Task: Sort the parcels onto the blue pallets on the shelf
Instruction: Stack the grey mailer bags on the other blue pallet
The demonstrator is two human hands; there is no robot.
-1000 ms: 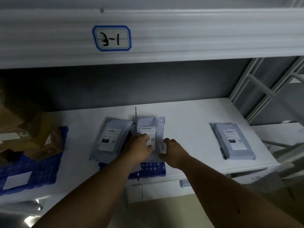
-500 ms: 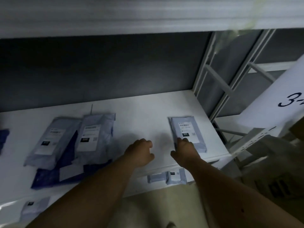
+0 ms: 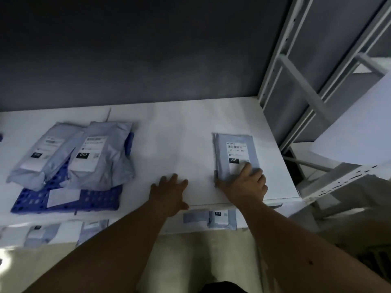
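Your right hand sat on the near end of the grey parcel marked 231: fingers spread over its label, thumb along the left edge. Can't tell if it actually gripped or just pressed. That parcel lay flat on the bare white shelf, right side, well apart from the blue pallet. Your left hand was open, palm down, flat on the shelf between pallet and the 231 parcel, holding nothing. Two grey parcels marked 010 lay side by side on the pallet, overlapping, hanging over its far edge. More parcels on the lower shelf, blurry.
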